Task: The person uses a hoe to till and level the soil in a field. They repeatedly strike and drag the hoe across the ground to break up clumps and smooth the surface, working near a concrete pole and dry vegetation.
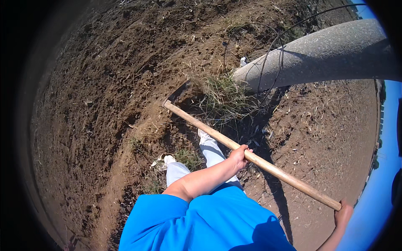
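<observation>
My left hand (239, 157) grips the middle of a long wooden hoe handle (284, 175), its fingers wrapped round it. My right hand (342, 214) holds the handle's lower-right end. The handle runs diagonally up to a dark metal blade (178, 91), which is down at the soil beside a tuft of dry and green grass (224, 96), at the foot of a pale concrete pole (314, 54). How deep the blade sits, I cannot tell.
Rough, clodded soil (96, 117) stretches to the left. Dark wires (279, 37) arch and hang beside the pole. My white-shod foot (169, 160) stands near a smaller grass patch (186, 158). Drier ground (322, 125) with scattered straw lies on the right.
</observation>
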The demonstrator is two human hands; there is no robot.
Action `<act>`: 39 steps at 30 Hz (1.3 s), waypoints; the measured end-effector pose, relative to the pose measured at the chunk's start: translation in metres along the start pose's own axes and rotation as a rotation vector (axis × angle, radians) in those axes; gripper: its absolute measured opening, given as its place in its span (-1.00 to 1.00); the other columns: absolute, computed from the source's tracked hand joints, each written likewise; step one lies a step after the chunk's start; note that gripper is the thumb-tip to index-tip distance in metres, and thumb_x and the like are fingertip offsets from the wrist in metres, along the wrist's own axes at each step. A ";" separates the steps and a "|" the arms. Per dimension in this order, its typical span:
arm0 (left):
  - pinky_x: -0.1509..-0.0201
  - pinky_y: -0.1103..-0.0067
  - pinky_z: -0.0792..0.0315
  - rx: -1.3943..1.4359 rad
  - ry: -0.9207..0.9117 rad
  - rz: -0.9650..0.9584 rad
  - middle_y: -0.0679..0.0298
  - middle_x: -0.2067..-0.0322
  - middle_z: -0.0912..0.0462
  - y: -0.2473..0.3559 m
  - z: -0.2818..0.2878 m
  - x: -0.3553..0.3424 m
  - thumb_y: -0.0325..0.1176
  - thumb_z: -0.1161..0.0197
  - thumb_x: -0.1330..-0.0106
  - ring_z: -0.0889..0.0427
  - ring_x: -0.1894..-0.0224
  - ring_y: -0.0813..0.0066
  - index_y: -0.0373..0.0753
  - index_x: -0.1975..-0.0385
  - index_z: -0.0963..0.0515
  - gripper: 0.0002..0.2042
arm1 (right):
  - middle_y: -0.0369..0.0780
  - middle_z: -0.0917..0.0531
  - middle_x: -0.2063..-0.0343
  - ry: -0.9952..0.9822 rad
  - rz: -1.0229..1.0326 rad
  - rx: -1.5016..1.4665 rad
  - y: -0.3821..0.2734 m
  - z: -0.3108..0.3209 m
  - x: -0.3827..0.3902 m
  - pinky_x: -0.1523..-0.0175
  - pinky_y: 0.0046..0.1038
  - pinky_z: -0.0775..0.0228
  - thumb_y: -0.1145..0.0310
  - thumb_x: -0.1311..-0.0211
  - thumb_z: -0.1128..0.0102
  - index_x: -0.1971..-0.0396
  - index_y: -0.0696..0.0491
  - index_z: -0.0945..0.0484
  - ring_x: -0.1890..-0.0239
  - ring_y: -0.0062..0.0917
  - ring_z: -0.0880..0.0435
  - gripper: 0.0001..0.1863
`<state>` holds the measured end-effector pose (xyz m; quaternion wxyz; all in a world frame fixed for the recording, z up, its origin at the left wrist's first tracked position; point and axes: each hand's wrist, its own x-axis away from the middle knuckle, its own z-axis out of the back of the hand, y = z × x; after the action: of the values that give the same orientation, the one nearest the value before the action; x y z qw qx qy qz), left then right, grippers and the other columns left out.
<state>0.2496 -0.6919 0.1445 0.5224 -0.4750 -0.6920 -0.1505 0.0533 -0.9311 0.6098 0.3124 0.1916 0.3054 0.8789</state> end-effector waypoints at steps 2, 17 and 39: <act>0.25 0.30 -0.60 0.019 -0.053 0.086 0.18 0.48 -0.53 0.006 0.028 0.003 -0.34 -0.11 -0.33 -0.57 0.40 0.21 -0.26 0.30 -0.38 -0.87 | -0.02 -0.53 0.58 0.101 0.033 -0.032 -0.020 0.000 0.036 0.31 -0.11 -0.34 0.58 0.23 -0.28 0.63 0.13 -0.38 0.43 -0.05 -0.54 -0.80; 0.13 0.40 -0.55 0.162 0.150 -0.393 0.34 0.58 -0.51 0.088 0.227 0.128 -0.26 -0.20 -0.21 -0.54 0.46 0.39 -0.15 0.52 -0.42 -0.84 | -0.17 -0.55 0.61 -0.061 0.260 -0.528 -0.050 -0.096 0.153 0.31 -0.20 -0.40 0.50 0.24 -0.26 0.66 0.04 -0.43 0.42 -0.19 -0.55 -0.85; 0.37 0.44 -0.52 0.250 0.519 -0.563 0.43 0.66 -0.51 -0.047 0.174 0.015 -0.25 0.02 -0.31 -0.51 0.57 0.51 -0.09 0.64 -0.35 -0.75 | -0.20 -0.61 0.49 0.186 0.456 -0.807 -0.007 -0.332 -0.169 0.16 -0.23 -0.46 0.54 0.10 -0.24 0.51 0.02 -0.57 0.28 -0.24 -0.61 -0.89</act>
<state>0.1108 -0.5856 0.1003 0.6720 -0.1460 -0.6529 -0.3174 0.0046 -1.1784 0.3347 0.1320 0.0372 -0.0840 0.9870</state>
